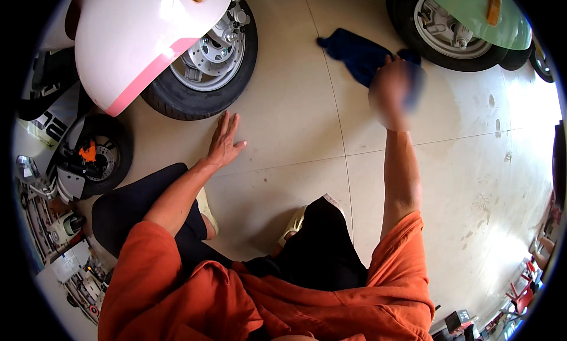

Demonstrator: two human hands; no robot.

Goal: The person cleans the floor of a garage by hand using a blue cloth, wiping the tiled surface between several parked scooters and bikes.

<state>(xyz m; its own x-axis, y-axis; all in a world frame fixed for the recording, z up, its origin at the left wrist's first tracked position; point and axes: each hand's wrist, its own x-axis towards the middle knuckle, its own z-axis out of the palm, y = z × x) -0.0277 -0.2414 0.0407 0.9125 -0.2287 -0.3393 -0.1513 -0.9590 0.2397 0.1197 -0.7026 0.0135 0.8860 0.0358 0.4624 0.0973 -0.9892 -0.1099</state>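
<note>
Evidently, the dark blue cloth (355,50) is spread on the floor (289,134) at one o'clock, stretched lengthwise toward ten from the nearer right hand (393,90), whose blurred grip cannot be told, while the left hand (223,145) is held open near the tyre (202,106).

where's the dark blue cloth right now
In the head view, the dark blue cloth is near the top, right of centre, at the blurred right hand and lower left of the green vehicle's wheel.
</note>
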